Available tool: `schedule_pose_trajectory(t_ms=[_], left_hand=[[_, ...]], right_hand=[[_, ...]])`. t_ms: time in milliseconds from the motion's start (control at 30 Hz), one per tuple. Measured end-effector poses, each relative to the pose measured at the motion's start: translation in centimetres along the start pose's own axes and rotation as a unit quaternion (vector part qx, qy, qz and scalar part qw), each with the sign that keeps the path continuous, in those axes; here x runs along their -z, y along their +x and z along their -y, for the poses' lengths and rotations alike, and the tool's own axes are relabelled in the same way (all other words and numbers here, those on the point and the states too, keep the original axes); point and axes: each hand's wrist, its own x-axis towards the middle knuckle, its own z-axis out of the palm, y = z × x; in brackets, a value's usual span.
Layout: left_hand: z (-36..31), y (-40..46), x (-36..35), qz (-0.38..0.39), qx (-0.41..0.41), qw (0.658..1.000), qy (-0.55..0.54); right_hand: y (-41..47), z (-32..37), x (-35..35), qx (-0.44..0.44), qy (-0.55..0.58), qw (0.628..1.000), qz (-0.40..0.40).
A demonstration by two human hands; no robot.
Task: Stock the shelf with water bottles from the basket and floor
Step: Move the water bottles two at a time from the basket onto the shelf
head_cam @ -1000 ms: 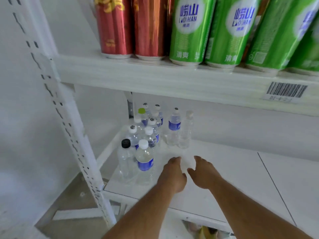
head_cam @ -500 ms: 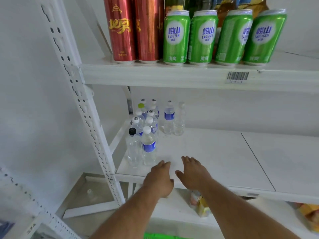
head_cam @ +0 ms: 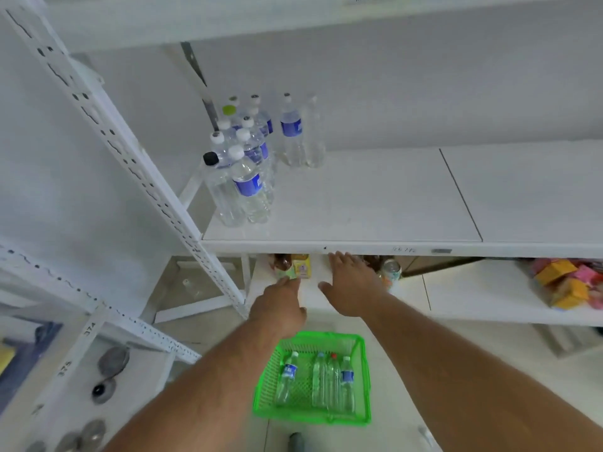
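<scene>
Currently, stock on the shelf (head_cam: 359, 203): a tight cluster of upright water bottles (head_cam: 244, 164) at its left end, with two more standing just to the right near the back. Stock not yet shelved: four bottles (head_cam: 318, 380) lying in the green basket (head_cam: 264, 389) on the floor below us. Any loose floor bottle we cannot make out.

Our hands: left hand (head_cam: 282, 305) and right hand (head_cam: 354, 288) both hang in front of the shelf edge, above the basket, fingers relaxed and extended, holding nothing.

Step in hand, as we judge it: reach down to the basket for the next bottles. To do it well, we lower both hands straight down, take one bottle per hand around the body below the cap, and lift clear of the basket wall before rising. We then set each upright on the bare board beside the cluster, base flat, without knocking the standing bottles.

Surroundings: white slotted upright (head_cam: 137, 158); lower shelf with a yellow carton (head_cam: 301, 267) and a can (head_cam: 391, 270).
</scene>
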Motion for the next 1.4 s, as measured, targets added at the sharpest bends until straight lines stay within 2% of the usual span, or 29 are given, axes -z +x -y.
schedule_pose_trajectory(t_ms=[100,200,433,633,767,900,1133,1400], left_hand=[[0.8,-1.4,-2.4,0.022,0.007,1.0,0.004],[2.4,-1.9,-4.2,0.027,-0.001,1.0,0.011],[9.0,-1.2,-9.5,0.089,0.005,0.996,-0.012],[16.6,0.5,-15.9,0.17,0.062,0.982,-0.058],[19.1,3.3,-20.8,0.198,0.096,0.971,-0.088],[20.0,7.6,-27.8,0.212,0.109,0.963,-0.128],[22.1,15.3,-44.2,0.209,0.137,0.956,-0.151],[26.5,21.9,-58.9,0.197,0.185,0.95,-0.159]], right_hand=[[-2.2,-0.2,-2.7,-0.002,-0.016,1.0,0.009],[-4.1,-0.3,-5.8,-0.022,0.002,0.998,0.057],[-5.9,1.0,-13.0,-0.089,0.0,0.989,0.12],[-5.7,3.1,-20.8,-0.155,0.027,0.97,0.187],[-4.6,1.6,-26.6,-0.185,0.038,0.955,0.227],[-0.8,-2.4,-33.9,-0.21,0.059,0.947,0.237],[4.3,-9.8,-51.5,-0.261,0.112,0.922,0.262],[7.9,-14.2,-66.7,-0.298,0.155,0.905,0.261]])
